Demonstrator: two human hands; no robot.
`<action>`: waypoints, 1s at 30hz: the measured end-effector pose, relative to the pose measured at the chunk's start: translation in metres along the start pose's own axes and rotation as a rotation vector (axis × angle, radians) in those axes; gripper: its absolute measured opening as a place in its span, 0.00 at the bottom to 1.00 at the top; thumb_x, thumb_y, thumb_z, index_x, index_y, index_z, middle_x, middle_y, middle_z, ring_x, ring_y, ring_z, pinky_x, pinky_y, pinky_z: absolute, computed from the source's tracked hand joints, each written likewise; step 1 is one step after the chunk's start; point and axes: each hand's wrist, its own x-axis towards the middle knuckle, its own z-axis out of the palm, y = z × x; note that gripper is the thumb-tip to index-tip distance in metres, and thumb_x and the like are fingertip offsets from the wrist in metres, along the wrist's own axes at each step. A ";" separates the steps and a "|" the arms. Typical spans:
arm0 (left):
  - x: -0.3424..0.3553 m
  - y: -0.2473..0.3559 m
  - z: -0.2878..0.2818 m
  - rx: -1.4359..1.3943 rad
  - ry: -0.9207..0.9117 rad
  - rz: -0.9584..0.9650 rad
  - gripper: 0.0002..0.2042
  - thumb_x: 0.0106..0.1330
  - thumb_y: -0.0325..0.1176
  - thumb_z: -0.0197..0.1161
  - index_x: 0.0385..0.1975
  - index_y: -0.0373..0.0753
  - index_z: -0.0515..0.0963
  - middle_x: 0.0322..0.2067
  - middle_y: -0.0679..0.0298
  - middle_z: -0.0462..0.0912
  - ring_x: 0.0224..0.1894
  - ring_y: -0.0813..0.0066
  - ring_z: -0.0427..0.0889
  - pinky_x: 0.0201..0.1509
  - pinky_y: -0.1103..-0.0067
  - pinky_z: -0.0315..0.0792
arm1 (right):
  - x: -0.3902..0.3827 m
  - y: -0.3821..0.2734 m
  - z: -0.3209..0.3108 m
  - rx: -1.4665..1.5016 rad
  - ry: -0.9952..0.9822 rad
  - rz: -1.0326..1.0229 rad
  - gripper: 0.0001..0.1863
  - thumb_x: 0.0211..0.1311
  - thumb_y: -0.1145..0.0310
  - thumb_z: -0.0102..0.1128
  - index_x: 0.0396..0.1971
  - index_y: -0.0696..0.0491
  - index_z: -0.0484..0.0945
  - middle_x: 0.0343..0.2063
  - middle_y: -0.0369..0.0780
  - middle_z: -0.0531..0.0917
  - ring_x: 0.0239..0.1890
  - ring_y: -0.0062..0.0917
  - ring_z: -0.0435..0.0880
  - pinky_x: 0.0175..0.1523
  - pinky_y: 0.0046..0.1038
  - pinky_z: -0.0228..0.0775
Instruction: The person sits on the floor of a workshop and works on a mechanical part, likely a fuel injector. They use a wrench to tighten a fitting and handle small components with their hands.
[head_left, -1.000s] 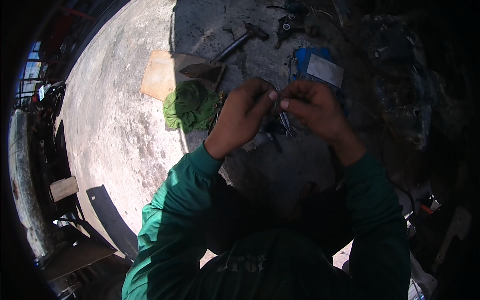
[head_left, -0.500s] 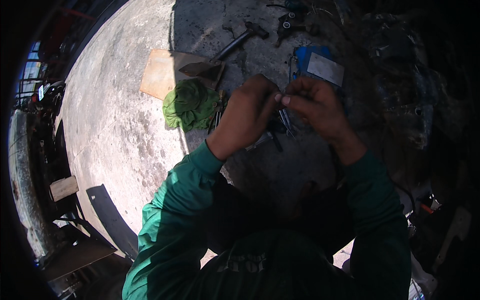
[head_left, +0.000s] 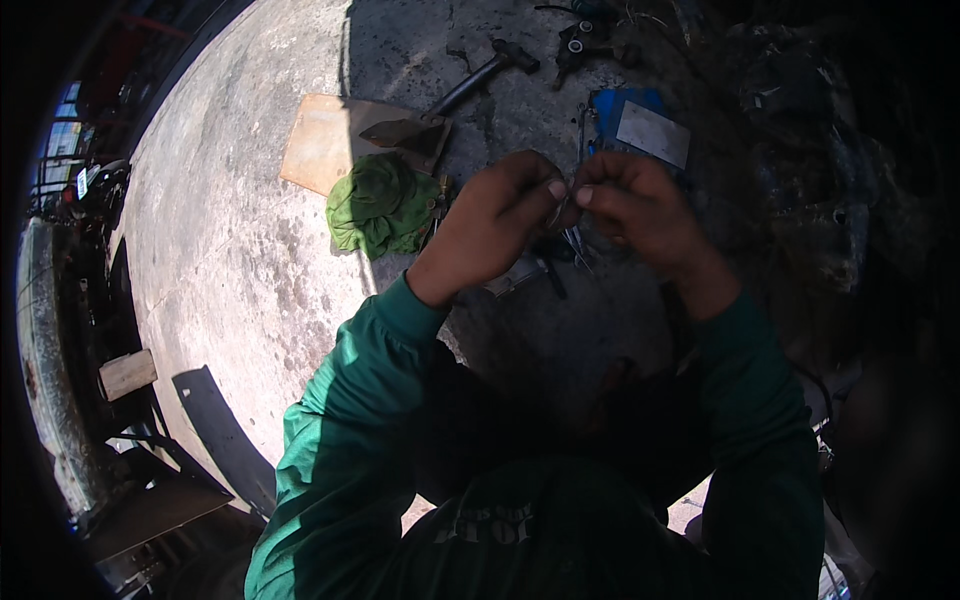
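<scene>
My left hand [head_left: 500, 215] is closed in a pinch, thumb against the fingers, at the middle of the view. Close beside it, my right hand [head_left: 640, 210] pinches in the same way, its fingertips nearly meeting the left ones. Whatever lies between the fingertips is too small and dark to make out. Below and behind the hands, several slim metal tools [head_left: 577, 243] lie on the concrete floor. A crumpled green cloth [head_left: 380, 205] rests on the floor just left of my left hand.
A tan board [head_left: 318, 150] with a dark piece on it lies past the cloth. Farther off are a hammer [head_left: 475, 82] and a dark metal part [head_left: 585, 50]. A white card [head_left: 653, 134] sits on a blue item [head_left: 612, 103]. A wooden block [head_left: 128, 375] stands far left.
My fingertips have drawn slightly apart, and the left thumb has shifted. Both hands stay in about the same place; the things on the floor have not moved.
</scene>
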 end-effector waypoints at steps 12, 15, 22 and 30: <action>0.001 -0.013 0.003 0.120 0.098 0.118 0.08 0.74 0.32 0.59 0.34 0.33 0.76 0.27 0.64 0.80 0.32 0.81 0.78 0.36 0.78 0.71 | -0.002 -0.006 0.010 -0.191 0.105 -0.066 0.07 0.63 0.73 0.65 0.37 0.60 0.81 0.31 0.37 0.86 0.32 0.15 0.80 0.39 0.21 0.73; 0.001 -0.013 0.005 0.288 0.149 0.261 0.08 0.72 0.31 0.60 0.34 0.32 0.76 0.27 0.60 0.79 0.31 0.76 0.79 0.36 0.76 0.72 | -0.002 -0.004 0.010 -0.227 0.130 -0.077 0.07 0.62 0.73 0.65 0.37 0.60 0.82 0.31 0.35 0.85 0.34 0.15 0.81 0.41 0.21 0.73; 0.001 -0.011 0.008 0.385 0.164 0.337 0.07 0.71 0.31 0.61 0.35 0.33 0.77 0.27 0.59 0.79 0.31 0.74 0.79 0.37 0.75 0.71 | 0.002 0.010 0.004 -0.306 0.133 -0.221 0.06 0.63 0.74 0.63 0.36 0.60 0.81 0.30 0.35 0.84 0.34 0.15 0.81 0.40 0.21 0.73; 0.001 -0.005 0.003 -0.230 0.031 -0.046 0.12 0.72 0.35 0.63 0.37 0.30 0.79 0.30 0.60 0.85 0.33 0.77 0.84 0.40 0.78 0.76 | -0.003 -0.005 0.001 -0.078 0.075 -0.012 0.06 0.64 0.71 0.62 0.35 0.58 0.80 0.28 0.33 0.83 0.32 0.14 0.79 0.38 0.19 0.71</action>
